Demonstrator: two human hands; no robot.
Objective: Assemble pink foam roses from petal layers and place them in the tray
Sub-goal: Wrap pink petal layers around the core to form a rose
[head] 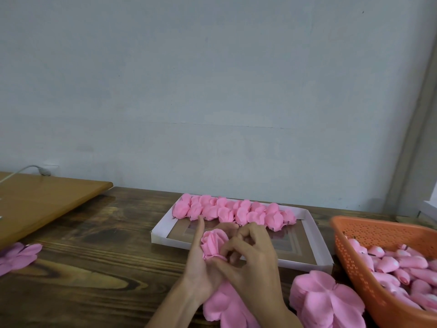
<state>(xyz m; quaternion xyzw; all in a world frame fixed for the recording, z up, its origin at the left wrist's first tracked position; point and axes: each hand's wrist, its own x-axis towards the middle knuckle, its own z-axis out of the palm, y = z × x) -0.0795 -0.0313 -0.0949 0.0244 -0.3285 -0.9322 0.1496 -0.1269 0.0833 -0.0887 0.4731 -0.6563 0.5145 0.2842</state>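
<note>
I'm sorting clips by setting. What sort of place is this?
Likely a small craft workbench, home or workshop. A tray holds a row of finished roses, an orange basket is full of buds, petal stacks lie on the wooden table, and the left hand and right hand hold a half-made rose.

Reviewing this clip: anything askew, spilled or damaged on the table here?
Nothing stands out. Finished roses lie in a row along the far side of the tray, buds sit inside the orange basket, petal layers lie flat on the table, and the left hand and right hand hold one intact-looking rose.
</note>
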